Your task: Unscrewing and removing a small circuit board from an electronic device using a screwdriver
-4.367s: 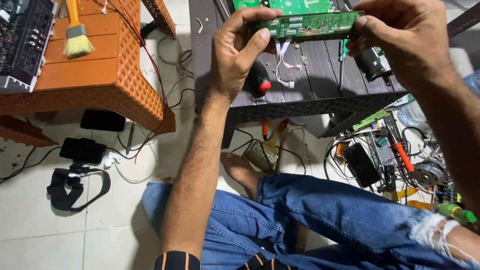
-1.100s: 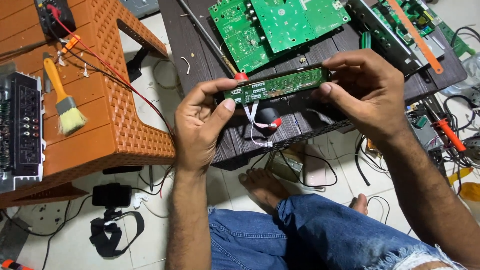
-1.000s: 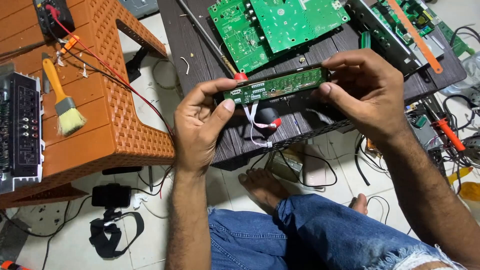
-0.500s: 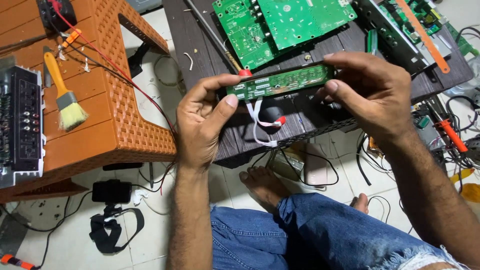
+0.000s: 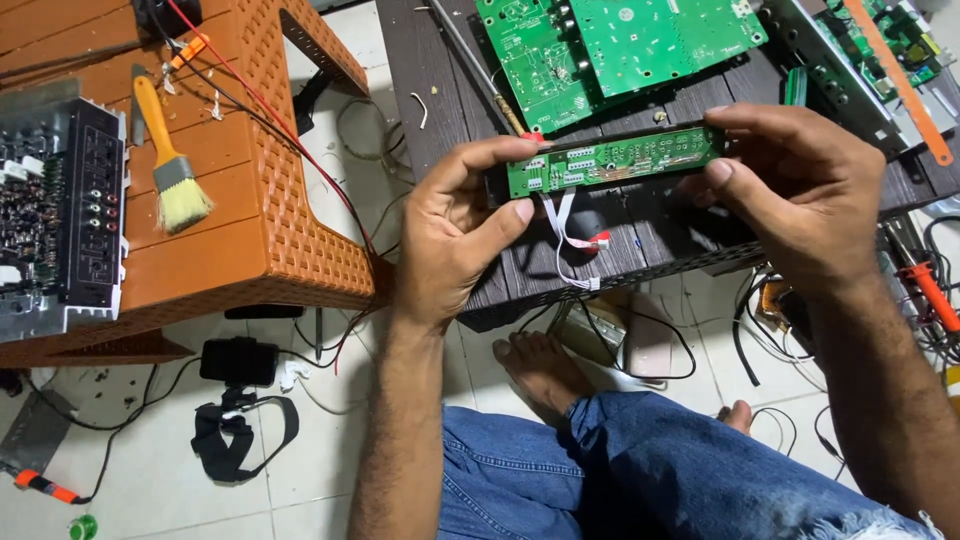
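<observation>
I've got both hands pinched shut on the narrow green circuit board point(image 5: 612, 160), left hand point(image 5: 455, 235) and right hand point(image 5: 800, 200) at its ends, above the dark slatted table point(image 5: 640, 235).

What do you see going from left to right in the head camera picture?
Amplifier → brush → orange stool → left hand → narrow green board → right hand → orange-handled tool.

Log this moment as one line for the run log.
left hand: holds strip board | right hand: holds other end | over dark table
</observation>
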